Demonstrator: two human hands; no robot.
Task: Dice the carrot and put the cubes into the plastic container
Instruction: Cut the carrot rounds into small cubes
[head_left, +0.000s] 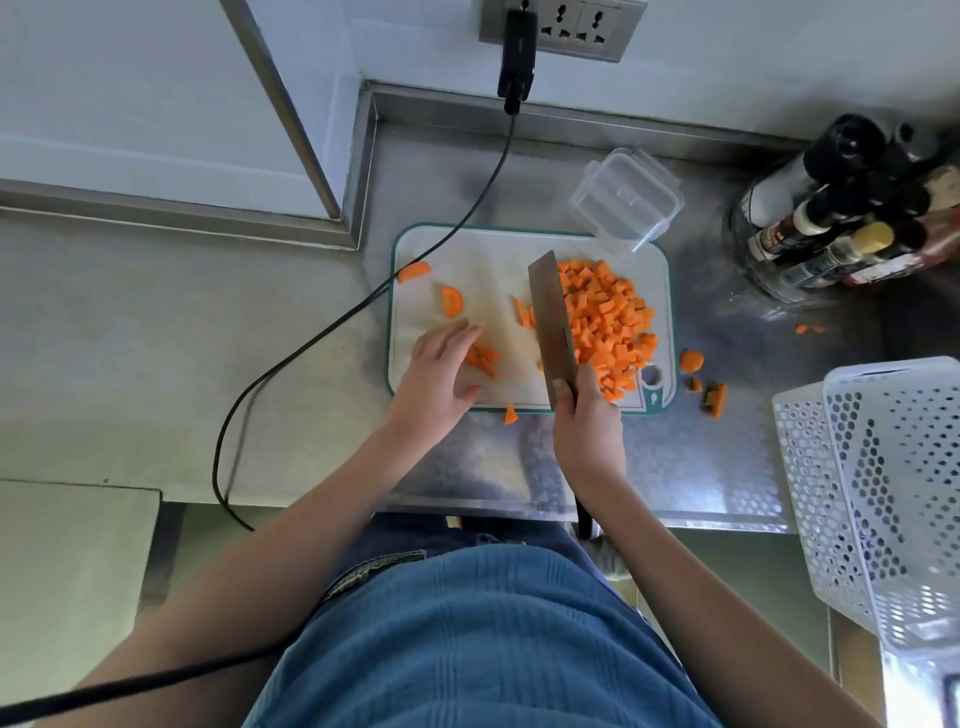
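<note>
A heap of diced carrot cubes (608, 325) covers the right half of the white cutting board (483, 260). My right hand (587, 421) grips the handle of a cleaver (553, 322), whose blade stands on edge against the heap's left side. My left hand (441, 371) lies flat with straight fingers on the board's left part, touching a few carrot strips (484, 358). Larger uncut carrot pieces (453, 300) lie farther left on the board. The clear plastic container (626, 200) stands without contents behind the board's far right corner.
Carrot scraps (698, 376) lie on the steel counter right of the board. A black cable (363, 306) crosses the board's left corner from a wall socket. Bottles in a holder (841, 218) stand far right. White perforated baskets (878, 488) sit at the near right.
</note>
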